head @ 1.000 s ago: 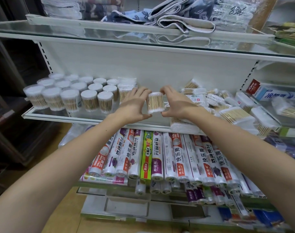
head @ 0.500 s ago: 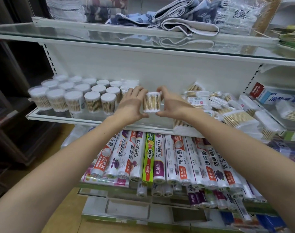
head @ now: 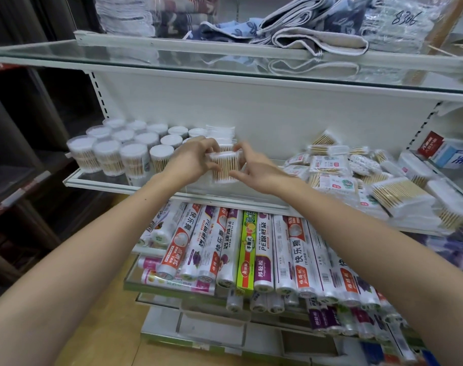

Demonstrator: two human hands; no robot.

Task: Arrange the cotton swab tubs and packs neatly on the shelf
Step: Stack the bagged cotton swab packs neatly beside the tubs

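**Both hands on one swab tub at the middle shelf**

Cotton swab tub (head: 224, 167): clear round tub, wooden sticks upright inside, white tips at top and bottom. Held just above the glass middle shelf (head: 98, 178), near its front edge. Whether its base touches the glass cannot be told.

Left hand (head: 192, 161): on the tub's left side, fingers curled round it from the back, thumb toward the front. A firm grip.

Right hand (head: 254, 169): on the tub's right side, fingers bent, tips at the upper rim, thumb low on the side. The two hands are close together, only the tub between them.

Left of the held tub: standing tubs (head: 119, 151), packed in rows, lids white, the nearest one just beside the left hand. A stack of flat packs (head: 221, 132) sits behind the held tub, against the back panel.

Right of the held tub: loose swab packs (head: 354, 175), a jumbled heap, some flat, some tilted, spreading to the shelf's right end.

Below the held tub: plastic wrap rolls (head: 251, 249) lying side by side on the lower shelf.

Above it: folded towels (head: 291, 25) on the top glass shelf.
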